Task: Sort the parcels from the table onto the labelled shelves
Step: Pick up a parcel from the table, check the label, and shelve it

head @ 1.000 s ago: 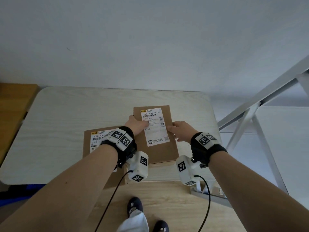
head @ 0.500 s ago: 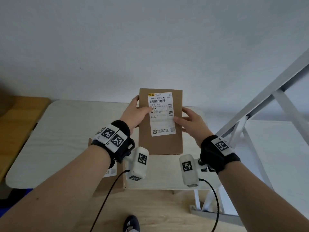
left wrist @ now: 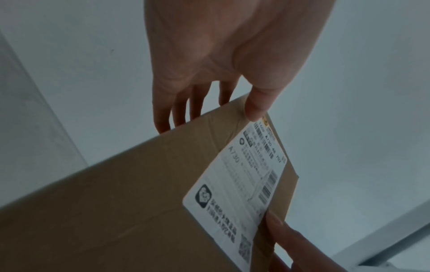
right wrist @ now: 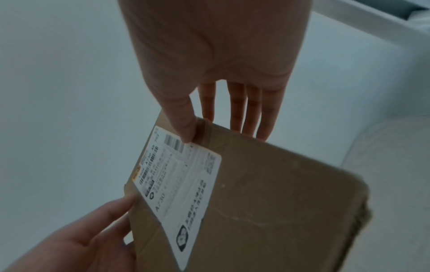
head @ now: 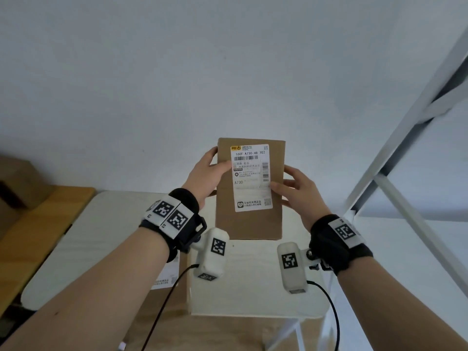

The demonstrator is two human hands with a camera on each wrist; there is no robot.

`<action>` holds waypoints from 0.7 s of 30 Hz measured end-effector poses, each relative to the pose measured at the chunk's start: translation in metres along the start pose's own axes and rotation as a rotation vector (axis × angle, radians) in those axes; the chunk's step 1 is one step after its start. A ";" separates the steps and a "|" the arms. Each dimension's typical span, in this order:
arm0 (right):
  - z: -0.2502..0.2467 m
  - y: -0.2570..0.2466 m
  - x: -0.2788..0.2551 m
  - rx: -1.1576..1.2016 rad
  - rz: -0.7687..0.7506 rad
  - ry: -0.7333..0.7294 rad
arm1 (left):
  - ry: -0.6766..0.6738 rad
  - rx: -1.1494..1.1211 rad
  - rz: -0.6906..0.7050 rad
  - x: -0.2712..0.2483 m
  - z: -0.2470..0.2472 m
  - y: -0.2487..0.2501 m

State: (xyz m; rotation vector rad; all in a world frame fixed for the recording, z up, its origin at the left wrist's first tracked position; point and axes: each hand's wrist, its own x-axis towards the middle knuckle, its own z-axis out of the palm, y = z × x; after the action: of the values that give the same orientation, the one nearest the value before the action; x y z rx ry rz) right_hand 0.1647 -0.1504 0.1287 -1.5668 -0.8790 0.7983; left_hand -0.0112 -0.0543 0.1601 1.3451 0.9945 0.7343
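Head view: parcel (head: 249,191) held upright in the air above the table (head: 101,239), label (head: 252,177) facing the camera, "A730" readable on it. Left hand (head: 206,174) pinching the parcel's left edge, thumb on the front by the label, fingers behind. Right hand (head: 298,190) gripping the right edge the same way, thumb tip on the label's right margin. Second parcel (head: 168,285) lying flat on the table below the held parcel and to its left, mostly hidden by the left forearm, a strip of its own label showing. Table pale, wood-grained, round-cornered. Plain grey-white wall (head: 177,72) behind the parcel. White metal frame (head: 405,138) slanting up to the parcel's right. Orange-brown wooden surface (head: 43,224) far to the parcel's left, beside the table's end. Light wood floor (head: 228,335) below the table's near edge.

Left wrist view: thumb (left wrist: 257,106) pressed on the parcel (left wrist: 116,211) front near the label's (left wrist: 242,180) top corner, fingers (left wrist: 181,110) straight down behind the cardboard; right thumb tip touching the label's lower edge. Bare wall behind.

Right wrist view: thumb (right wrist: 184,125) on the label's (right wrist: 177,184) upper edge, fingers (right wrist: 253,114) behind the parcel (right wrist: 279,202); left hand (right wrist: 76,237) at the opposite edge. Pale table to the parcel's right, wall beyond.
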 end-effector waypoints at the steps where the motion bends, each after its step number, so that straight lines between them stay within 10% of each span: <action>1: -0.001 -0.003 -0.001 0.003 -0.005 0.001 | 0.005 0.003 0.013 -0.002 0.000 0.003; 21: 0.003 -0.024 -0.021 0.010 -0.033 -0.018 | 0.083 0.013 0.064 -0.034 -0.005 0.013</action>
State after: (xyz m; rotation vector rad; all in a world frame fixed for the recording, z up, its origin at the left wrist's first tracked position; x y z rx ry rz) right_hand 0.1487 -0.1644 0.1526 -1.5341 -0.9107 0.7935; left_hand -0.0283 -0.0806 0.1786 1.3723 1.0269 0.8392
